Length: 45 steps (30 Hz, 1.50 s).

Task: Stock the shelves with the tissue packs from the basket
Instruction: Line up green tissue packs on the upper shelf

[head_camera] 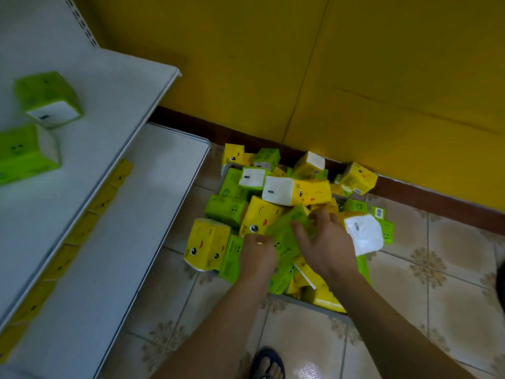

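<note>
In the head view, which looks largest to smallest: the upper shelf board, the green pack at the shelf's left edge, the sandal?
1. upper shelf board, by far.
2. green pack at the shelf's left edge and sandal: similar; both are cut off by the frame, so unranked.

Bare white upper shelf (114, 110) lies open right of two green packs (49, 99); the lower shelf (153, 203) is bare beyond its yellow row (82, 231). Heaped packs (297, 191) bury the basket (314, 303) (rim barely showing), hemmed by the yellow wall (382, 91)
</note>
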### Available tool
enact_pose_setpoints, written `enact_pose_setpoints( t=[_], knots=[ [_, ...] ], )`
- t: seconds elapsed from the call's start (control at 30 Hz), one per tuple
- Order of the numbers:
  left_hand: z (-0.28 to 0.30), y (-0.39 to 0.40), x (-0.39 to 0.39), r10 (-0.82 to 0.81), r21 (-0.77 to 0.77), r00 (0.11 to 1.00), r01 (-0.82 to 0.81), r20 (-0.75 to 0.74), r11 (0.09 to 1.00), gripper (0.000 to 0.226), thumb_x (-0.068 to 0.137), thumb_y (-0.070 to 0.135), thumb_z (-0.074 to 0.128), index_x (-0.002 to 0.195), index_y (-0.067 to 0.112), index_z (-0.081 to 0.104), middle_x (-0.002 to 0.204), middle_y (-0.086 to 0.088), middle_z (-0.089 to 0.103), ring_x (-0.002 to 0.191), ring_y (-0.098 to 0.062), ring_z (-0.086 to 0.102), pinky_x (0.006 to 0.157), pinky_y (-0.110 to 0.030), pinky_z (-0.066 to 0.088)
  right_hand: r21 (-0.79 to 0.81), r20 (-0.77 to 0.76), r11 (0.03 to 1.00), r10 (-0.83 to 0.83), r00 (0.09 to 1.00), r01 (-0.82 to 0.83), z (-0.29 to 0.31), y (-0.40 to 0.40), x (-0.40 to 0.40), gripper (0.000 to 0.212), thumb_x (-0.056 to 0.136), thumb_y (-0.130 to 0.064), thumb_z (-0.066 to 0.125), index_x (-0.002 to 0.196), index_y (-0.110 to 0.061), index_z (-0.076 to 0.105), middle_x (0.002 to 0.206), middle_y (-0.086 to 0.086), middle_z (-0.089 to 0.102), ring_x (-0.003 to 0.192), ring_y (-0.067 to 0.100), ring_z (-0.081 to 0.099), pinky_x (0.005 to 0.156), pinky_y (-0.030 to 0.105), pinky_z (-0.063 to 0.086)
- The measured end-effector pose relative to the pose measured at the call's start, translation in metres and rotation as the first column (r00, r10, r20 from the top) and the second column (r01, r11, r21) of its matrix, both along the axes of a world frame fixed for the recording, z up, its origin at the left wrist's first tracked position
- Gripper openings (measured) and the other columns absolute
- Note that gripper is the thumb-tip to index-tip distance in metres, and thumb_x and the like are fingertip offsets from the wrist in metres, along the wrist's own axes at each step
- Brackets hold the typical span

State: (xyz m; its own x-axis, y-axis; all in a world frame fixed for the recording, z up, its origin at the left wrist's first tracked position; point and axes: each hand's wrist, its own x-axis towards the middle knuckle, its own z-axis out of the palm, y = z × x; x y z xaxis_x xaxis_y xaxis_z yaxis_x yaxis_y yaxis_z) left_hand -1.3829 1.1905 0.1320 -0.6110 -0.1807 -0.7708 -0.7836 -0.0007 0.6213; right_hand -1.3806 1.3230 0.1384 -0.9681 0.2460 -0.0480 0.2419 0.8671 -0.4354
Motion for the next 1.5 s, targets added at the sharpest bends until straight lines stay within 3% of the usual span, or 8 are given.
enact_pose_setpoints(
  t=[0.17, 0.37, 0.5, 0.7, 0.9, 1.07, 1.2, 1.5],
  knots=[
    [0.023, -0.044, 0.027, 0.165, 0.12, 0.959, -0.14, -0.229, 0.983, 0.043, 0.064, 0.043, 0.065, 0.104, 0.029, 0.057, 0.094, 0.007, 0.07, 0.086, -0.013, 0.068, 0.083, -0.049, 0.057, -0.408, -0.144, 0.91, -0.146, 0.979, 0.076, 0.024, -0.033, 0.021, 0.035, 0.074, -0.041, 0.062, 0.1, -0.02, 0.054, 0.102, -0.001, 0.059, 0.095, 0.02, 0.058, 0.072, 0.035, 0.044],
    [0.043, -0.114, 0.013, 0.311, 0.24, 0.837, -0.222, -0.45, 0.945, 0.009, 0.094, 0.015, 0.06, 0.095, 0.024, 0.057, 0.083, 0.019, 0.069, 0.08, 0.002, 0.067, 0.081, -0.039, 0.057, -0.789, -0.214, 0.608, -0.134, 0.968, -0.091, 0.039, -0.107, 0.003, 0.031, 0.071, -0.018, 0.056, 0.101, -0.026, 0.053, 0.103, 0.002, 0.064, 0.09, 0.01, 0.065, 0.06, 0.038, 0.056],
    [0.032, -0.163, 0.002, 0.307, 0.169, 0.785, -0.256, -0.539, 0.952, 0.015, 0.091, 0.03, 0.066, 0.097, 0.027, 0.053, 0.095, 0.004, 0.068, 0.091, -0.016, 0.07, 0.08, -0.047, 0.059, -0.831, -0.292, 0.507, -0.047, 0.955, -0.228, 0.025, -0.157, -0.02, 0.035, 0.073, -0.012, 0.052, 0.108, -0.017, 0.052, 0.097, -0.004, 0.062, 0.084, 0.004, 0.062, 0.057, 0.021, 0.05],
    [0.032, -0.248, 0.003, 0.199, -0.041, 0.651, -0.334, -0.733, 0.942, 0.019, 0.082, 0.044, 0.068, 0.098, 0.035, 0.062, 0.098, 0.006, 0.072, 0.092, -0.014, 0.07, 0.084, -0.048, 0.057, -0.764, -0.32, 0.468, 0.323, 0.891, -0.444, 0.02, -0.212, -0.058, 0.054, 0.085, -0.027, 0.067, 0.134, -0.042, 0.048, 0.114, -0.012, 0.062, 0.099, 0.013, 0.063, 0.081, 0.038, 0.054],
    [0.051, -0.324, 0.021, 0.048, -0.217, 0.587, -0.372, -0.808, 0.902, 0.013, 0.09, 0.029, 0.068, 0.101, 0.025, 0.074, 0.097, 0.012, 0.074, 0.088, -0.002, 0.068, 0.083, -0.027, 0.054, -0.71, -0.237, 0.308, 0.742, 0.627, -0.633, 0.033, -0.288, -0.086, 0.052, 0.081, -0.035, 0.075, 0.13, -0.037, 0.057, 0.107, 0.007, 0.071, 0.099, 0.017, 0.068, 0.089, 0.039, 0.051],
    [0.042, -0.369, 0.067, 0.275, -0.156, 0.495, -0.665, -0.824, 0.73, 0.05, 0.079, 0.052, 0.07, 0.12, 0.026, 0.057, 0.116, 0.011, 0.063, 0.09, 0.002, 0.064, 0.076, -0.018, 0.053, -0.745, -0.238, 0.155, 0.847, 0.475, -0.649, 0.028, -0.362, -0.063, 0.05, 0.084, -0.032, 0.07, 0.127, -0.051, 0.053, 0.104, 0.009, 0.069, 0.091, 0.024, 0.072, 0.076, 0.05, 0.06],
    [0.03, -0.387, 0.126, 0.428, -0.171, 0.522, -0.758, -0.738, 0.629, 0.053, 0.083, 0.05, 0.069, 0.126, 0.027, 0.048, 0.12, 0.003, 0.061, 0.1, -0.013, 0.065, 0.092, -0.042, 0.054, -0.788, -0.219, 0.178, 0.813, 0.539, -0.589, 0.011, -0.417, -0.022, 0.054, 0.084, -0.032, 0.068, 0.13, -0.052, 0.047, 0.096, 0.009, 0.068, 0.078, 0.023, 0.072, 0.066, 0.042, 0.061],
    [0.01, -0.438, 0.219, 0.561, -0.321, 0.446, -0.894, -0.697, 0.311, 0.033, 0.088, 0.036, 0.068, 0.111, 0.021, 0.049, 0.1, -0.002, 0.069, 0.086, -0.025, 0.069, 0.084, -0.039, 0.055, -0.791, -0.198, 0.239, 0.772, 0.604, -0.564, -0.013, -0.52, 0.074, 0.042, 0.069, -0.057, 0.071, 0.092, -0.026, 0.055, 0.099, 0.001, 0.065, 0.085, 0.021, 0.069, 0.074, 0.04, 0.06]
  ],
)
